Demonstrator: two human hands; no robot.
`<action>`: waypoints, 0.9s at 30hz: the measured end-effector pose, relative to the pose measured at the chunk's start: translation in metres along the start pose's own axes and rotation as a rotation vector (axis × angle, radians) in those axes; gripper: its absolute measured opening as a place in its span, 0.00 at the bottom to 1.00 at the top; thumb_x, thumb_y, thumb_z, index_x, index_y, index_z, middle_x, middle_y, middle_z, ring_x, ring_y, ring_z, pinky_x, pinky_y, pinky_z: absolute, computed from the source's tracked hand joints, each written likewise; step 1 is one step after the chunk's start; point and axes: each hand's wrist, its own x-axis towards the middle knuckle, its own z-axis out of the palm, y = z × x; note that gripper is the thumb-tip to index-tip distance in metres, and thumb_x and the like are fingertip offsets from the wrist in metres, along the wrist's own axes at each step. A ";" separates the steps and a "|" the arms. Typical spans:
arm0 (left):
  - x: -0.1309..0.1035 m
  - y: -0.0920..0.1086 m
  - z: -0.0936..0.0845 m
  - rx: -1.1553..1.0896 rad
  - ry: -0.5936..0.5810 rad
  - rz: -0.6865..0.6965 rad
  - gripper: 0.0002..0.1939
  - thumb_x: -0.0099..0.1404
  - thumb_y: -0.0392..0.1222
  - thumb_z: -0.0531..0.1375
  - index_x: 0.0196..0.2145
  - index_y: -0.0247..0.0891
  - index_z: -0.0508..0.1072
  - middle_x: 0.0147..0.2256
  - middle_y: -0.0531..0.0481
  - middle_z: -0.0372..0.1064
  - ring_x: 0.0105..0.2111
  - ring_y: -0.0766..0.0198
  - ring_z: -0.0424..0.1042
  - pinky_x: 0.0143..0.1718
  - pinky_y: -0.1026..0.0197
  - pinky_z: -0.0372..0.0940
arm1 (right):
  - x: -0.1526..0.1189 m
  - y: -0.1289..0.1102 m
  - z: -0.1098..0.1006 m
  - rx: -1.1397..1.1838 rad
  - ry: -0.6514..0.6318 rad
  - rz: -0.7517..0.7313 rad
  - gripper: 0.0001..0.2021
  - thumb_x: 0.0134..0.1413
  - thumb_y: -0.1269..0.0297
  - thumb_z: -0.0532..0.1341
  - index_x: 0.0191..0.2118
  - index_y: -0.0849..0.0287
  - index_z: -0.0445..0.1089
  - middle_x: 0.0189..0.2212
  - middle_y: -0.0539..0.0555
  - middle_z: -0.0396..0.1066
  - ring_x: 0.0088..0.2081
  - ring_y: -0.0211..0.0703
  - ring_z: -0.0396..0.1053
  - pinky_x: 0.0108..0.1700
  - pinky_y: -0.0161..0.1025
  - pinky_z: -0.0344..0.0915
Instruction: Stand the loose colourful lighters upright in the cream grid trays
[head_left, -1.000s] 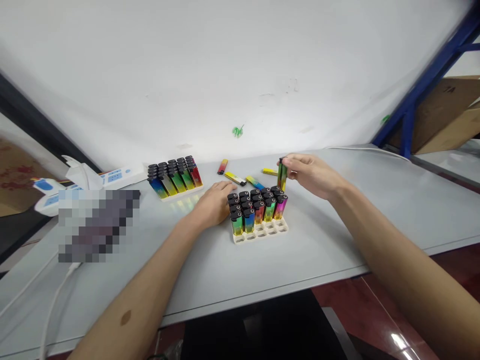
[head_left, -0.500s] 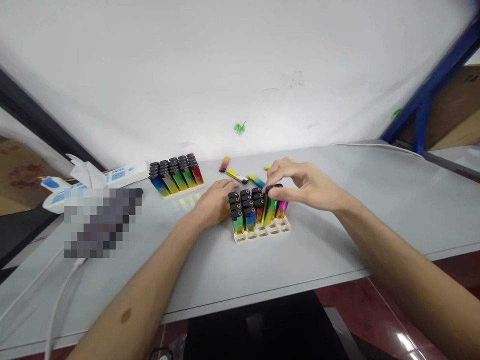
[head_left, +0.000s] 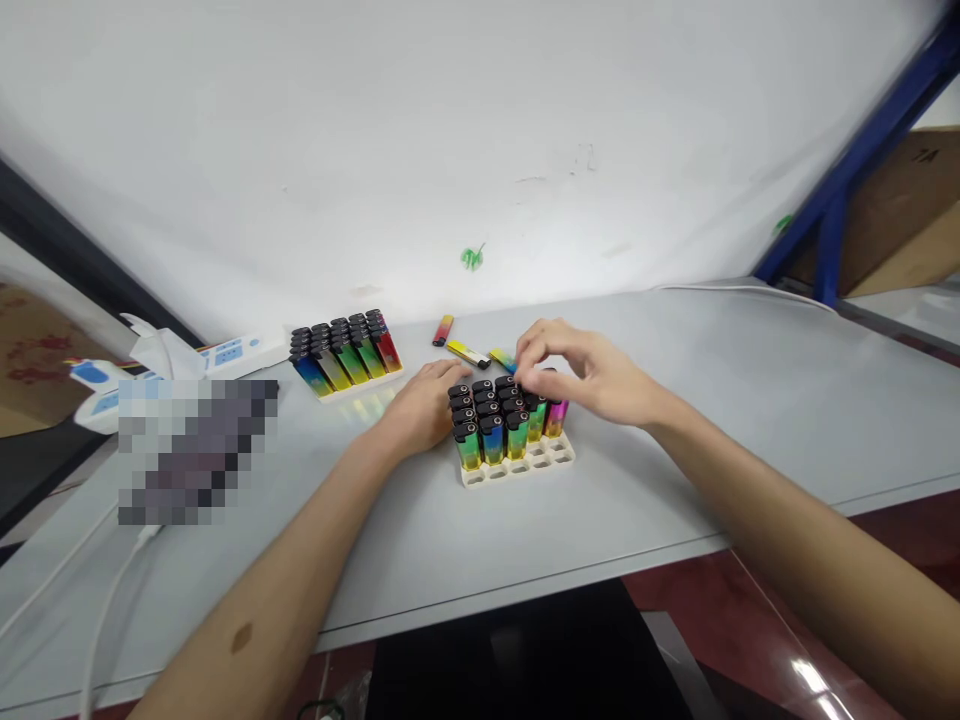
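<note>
Black-topped, colourful lighters (head_left: 492,440) stand upright in a white tray with oval holes (head_left: 517,473). My left hand (head_left: 424,408) rests on the table at the tray's left side, its fingers curled round the back left corner; the lighters hide its thumb and fingertips. Over the tray's back right part is my right hand (head_left: 577,372), its fingers bent and thumb apart, with no lighter seen between them. Just below it are a green-yellow lighter (head_left: 535,418) and a pink one (head_left: 556,418). The tray's front row shows bare holes.
A second tray of lighters (head_left: 349,362) stands at the back left. Loose lighters, a red-yellow one (head_left: 443,330), a yellow-white one (head_left: 469,354) and a yellow-blue one (head_left: 502,359), lie behind the near tray. At far left are a power strip (head_left: 232,352) and a blurred-out dark object (head_left: 199,450) with a cable.
My right hand has let go of the green-yellow lighter, which now stands in the tray's third column. The hand has risen slightly towards the back. My left hand stays by the tray.
</note>
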 end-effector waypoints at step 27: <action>-0.003 -0.001 0.001 -0.022 0.037 0.009 0.25 0.60 0.33 0.59 0.56 0.37 0.69 0.61 0.38 0.66 0.62 0.48 0.64 0.63 0.45 0.61 | 0.012 0.070 -0.021 0.346 0.510 0.452 0.18 0.53 0.49 0.66 0.37 0.54 0.60 0.31 0.49 0.72 0.31 0.40 0.70 0.38 0.42 0.69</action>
